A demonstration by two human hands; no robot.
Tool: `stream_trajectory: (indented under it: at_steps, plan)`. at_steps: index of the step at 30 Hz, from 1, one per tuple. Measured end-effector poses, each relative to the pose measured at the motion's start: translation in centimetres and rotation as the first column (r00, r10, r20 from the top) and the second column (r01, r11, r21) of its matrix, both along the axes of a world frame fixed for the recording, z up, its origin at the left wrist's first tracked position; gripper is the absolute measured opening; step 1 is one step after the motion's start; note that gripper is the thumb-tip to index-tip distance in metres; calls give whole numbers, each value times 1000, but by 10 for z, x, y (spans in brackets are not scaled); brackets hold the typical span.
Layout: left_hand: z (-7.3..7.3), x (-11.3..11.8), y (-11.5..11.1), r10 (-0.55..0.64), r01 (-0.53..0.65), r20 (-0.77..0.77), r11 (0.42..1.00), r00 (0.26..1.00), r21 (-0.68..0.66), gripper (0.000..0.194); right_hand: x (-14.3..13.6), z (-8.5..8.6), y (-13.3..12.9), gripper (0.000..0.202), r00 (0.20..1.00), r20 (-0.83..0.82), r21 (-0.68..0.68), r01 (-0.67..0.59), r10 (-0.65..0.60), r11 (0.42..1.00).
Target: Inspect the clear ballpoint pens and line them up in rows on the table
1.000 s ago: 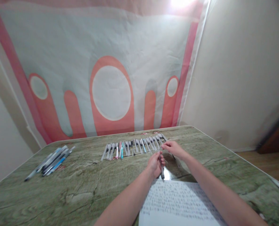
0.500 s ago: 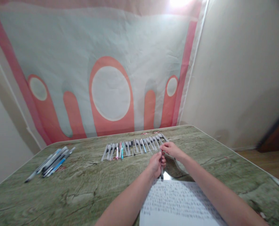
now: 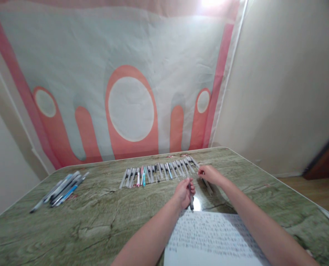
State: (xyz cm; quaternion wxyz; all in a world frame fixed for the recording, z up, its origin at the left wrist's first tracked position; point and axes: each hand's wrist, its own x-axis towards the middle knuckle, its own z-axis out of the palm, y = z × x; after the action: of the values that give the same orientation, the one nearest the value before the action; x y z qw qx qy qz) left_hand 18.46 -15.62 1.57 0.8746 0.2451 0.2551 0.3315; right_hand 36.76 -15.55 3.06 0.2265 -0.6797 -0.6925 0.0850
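My left hand (image 3: pixel 184 193) is closed around a grey pen (image 3: pixel 191 202), whose dark lower end points down at the top edge of a sheet of paper (image 3: pixel 206 236) covered in handwriting. To the right of it, my right hand (image 3: pixel 210 174) has its fingertips pinched together; anything between them is too small to make out. Just below those fingers lie slim grey pen-like pieces (image 3: pixel 208 187), partly covered by the hand. Beyond both hands a long row of pens (image 3: pixel 160 171), mostly clear grey with dark parts, lies side by side.
A loose pile of pens (image 3: pixel 66 190), some blue, lies at the left of the wood-patterned table (image 3: pixel 98 225). Several pink, teal and light blue pens (image 3: pixel 142 177) stand out in the row. Behind the table hangs a printed cloth (image 3: pixel 164 66).
My right hand has moved away from the top of the pen in my left hand, to the right. Slim grey pieces now show beneath it. The left hand stays almost in place.
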Motion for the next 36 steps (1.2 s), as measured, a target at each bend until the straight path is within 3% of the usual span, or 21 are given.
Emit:
stream_trajectory:
  at_steps: [7, 17, 21, 24, 27, 29, 36]
  plan:
    - [0, 0, 1, 5, -4, 10, 1000, 1000, -12, 16, 1, 0, -2, 8, 995, 98, -31, 40, -37, 999]
    - [-2, -1, 2, 32, -30, 47, 999, 998, -40, 11, 1, 7, -4, 13, 991, 111, -7, 76, -75, 997]
    - [1, -4, 7, 141, -141, 126, 990, 982, -7, 12, -9, 16, -7, 22, 1000, 22, 39, 11, -12, 999]
    - [4, -8, 14, 243, -253, 174, 967, 954, 36, 11, -24, 26, -13, 39, 980, -160, -93, -136, 120, 986]
    - [6, -13, 22, 372, -391, 185, 917, 910, 78, 9, -37, 34, -22, 51, 897, -402, -304, -322, 186, 897]
    - [7, -14, 26, 447, -466, 167, 880, 879, 97, 9, -44, 37, -27, 52, 851, -493, -360, -389, 181, 848]
    - [4, -13, 29, 535, -556, 157, 816, 830, 158, 5, -44, 31, -27, 47, 832, -543, -383, -363, 111, 849]
